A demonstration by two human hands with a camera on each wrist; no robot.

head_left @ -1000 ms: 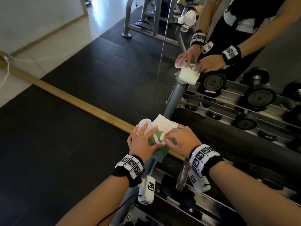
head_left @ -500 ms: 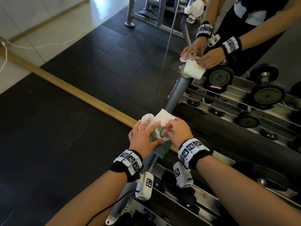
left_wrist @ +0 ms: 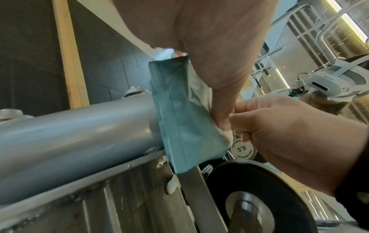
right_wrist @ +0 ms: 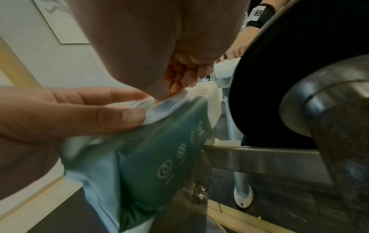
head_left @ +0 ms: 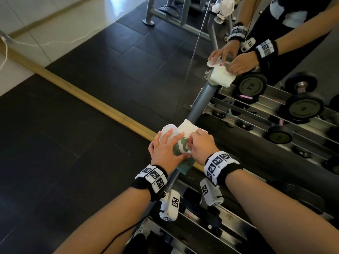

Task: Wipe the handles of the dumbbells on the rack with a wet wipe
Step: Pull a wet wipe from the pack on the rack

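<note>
A green wet wipe pack [head_left: 180, 145] [left_wrist: 179, 110] [right_wrist: 159, 149] lies on top of the rack's grey post [left_wrist: 79, 134]. My left hand [head_left: 165, 147] holds the pack, with the fingers spread over its top and open round lid flap [head_left: 167, 130] and the thumb at its side. At the pack's opening, my right hand [head_left: 201, 143] pinches a white wipe [right_wrist: 177, 96] with curled fingers. A white sheet [head_left: 187, 127] sticks out beyond the pack. Black dumbbells [left_wrist: 249, 197] [right_wrist: 299, 78] sit on the steel rack [head_left: 229, 219] just below my hands.
A wall mirror [head_left: 165, 61] right behind the rack shows my hands, the pack and more dumbbells. A wooden strip [head_left: 73, 88] runs along its foot. Black rubber floor [head_left: 55, 162] lies to the left. A white cable [head_left: 55, 42] trails in the reflection.
My right hand's fingers have bunched up at the pack's opening. The left hand stays on the pack. The head view has tilted slightly.
</note>
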